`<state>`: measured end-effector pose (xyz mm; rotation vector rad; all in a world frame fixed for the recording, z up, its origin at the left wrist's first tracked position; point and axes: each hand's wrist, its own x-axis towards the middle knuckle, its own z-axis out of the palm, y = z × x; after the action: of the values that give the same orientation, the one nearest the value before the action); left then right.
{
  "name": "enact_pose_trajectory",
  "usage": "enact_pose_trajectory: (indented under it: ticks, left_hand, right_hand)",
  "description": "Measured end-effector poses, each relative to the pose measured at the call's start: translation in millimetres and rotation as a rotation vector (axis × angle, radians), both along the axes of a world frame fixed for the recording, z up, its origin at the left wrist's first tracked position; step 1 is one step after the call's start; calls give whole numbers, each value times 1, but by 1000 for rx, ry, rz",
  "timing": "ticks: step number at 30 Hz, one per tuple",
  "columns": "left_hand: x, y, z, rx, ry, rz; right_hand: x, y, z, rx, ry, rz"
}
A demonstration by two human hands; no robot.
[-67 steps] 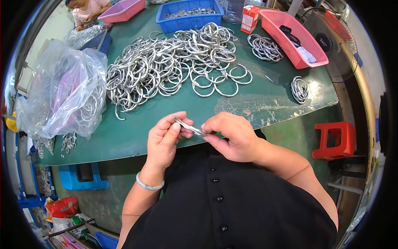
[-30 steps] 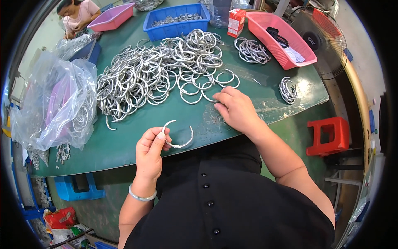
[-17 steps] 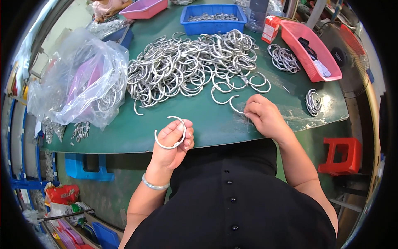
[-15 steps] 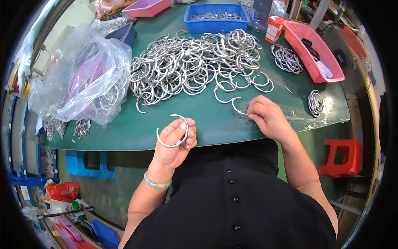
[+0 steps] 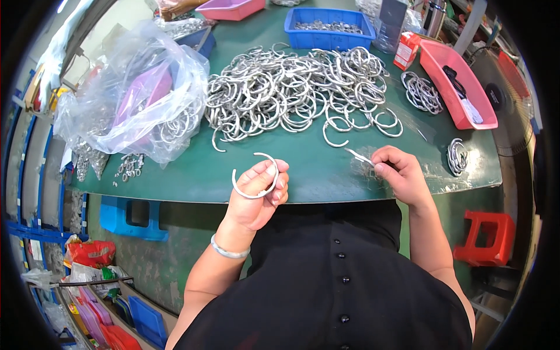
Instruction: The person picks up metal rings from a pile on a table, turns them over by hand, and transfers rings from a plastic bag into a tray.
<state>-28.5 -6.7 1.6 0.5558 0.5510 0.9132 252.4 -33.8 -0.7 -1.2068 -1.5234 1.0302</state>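
Observation:
My left hand (image 5: 256, 195) is closed round a silvery C-shaped metal bangle (image 5: 234, 181), its gap facing up and left, over the near table edge. Between the thumb and fingers of my right hand (image 5: 403, 176) is a second bangle (image 5: 357, 155), seen almost edge-on, so its full curve does not show. A wide heap of similar open bangles (image 5: 280, 93) lies ahead of both hands. One loose bangle (image 5: 331, 138) at the heap's near edge lies just beyond the bangle in my right hand.
A clear plastic bag (image 5: 99, 116) stands at left, small rings (image 5: 129, 167) beside it. Behind the heap sits a blue tray (image 5: 329, 41). At right are two bangle bundles (image 5: 421, 93) (image 5: 457, 156), a red-white box (image 5: 406, 51) and a pink basket (image 5: 446, 87). A red stool (image 5: 487, 236) stands below.
My right hand has drawn its bangle back from the heap's edge and turned it from a visible curve to nearly edge-on. My left hand keeps its bangle. The whole view has shifted.

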Motion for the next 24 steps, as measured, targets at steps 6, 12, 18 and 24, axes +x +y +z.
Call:
enact_pose_trajectory:
  ticks: [6,12,18,24]
  left_hand:
    - [-23,10,59,388,562,284]
    - [-87,62,139,755,968,762]
    - [-149,121,155,566,1311,888]
    - [-160,129,131,628,1728,695]
  right_hand:
    - [3,-1,-4,-135,149,-21]
    - [3,-3,-5,-147,155,-35]
    - [-3,-3,-3,-158,220,19]
    - [-6,-3,0,-176,233,23]
